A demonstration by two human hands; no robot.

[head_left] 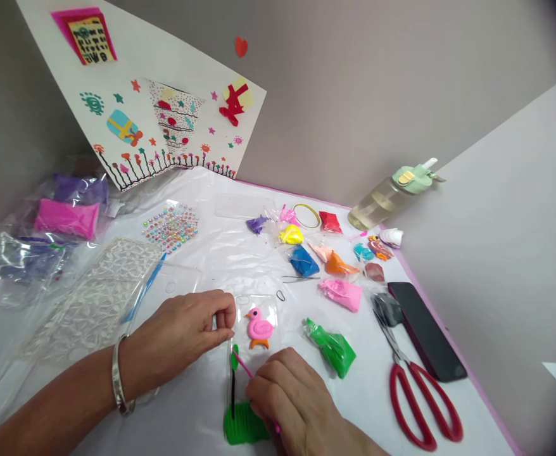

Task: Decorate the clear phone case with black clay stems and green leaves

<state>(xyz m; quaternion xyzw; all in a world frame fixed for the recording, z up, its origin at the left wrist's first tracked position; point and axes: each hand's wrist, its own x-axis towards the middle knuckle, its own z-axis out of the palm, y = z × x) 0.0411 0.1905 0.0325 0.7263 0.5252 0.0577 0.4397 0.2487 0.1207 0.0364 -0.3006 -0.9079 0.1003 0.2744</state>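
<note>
A clear phone case (271,310) lies on the white sheet, bearing a pink clay duck (259,327) with orange feet. Below the duck, a thin black clay stem (233,394) rises from ridged green clay (244,425), and a small green clay leaf (234,360) sits at its top. My left hand (192,323) has its fingers curled at the case's left edge, thumb against it; part of the grip is hidden. Pinched in my right hand (292,396) is a slim pink modelling tool (243,364), its tip at the leaf.
A green clay packet (331,348), red-handled scissors (413,386) and a black phone (427,332) lie to the right. Farther back are several colored clay packets (301,261) and a bottle (380,199). Rhinestones (171,227), clear cases (102,291) and bags (66,218) occupy the left.
</note>
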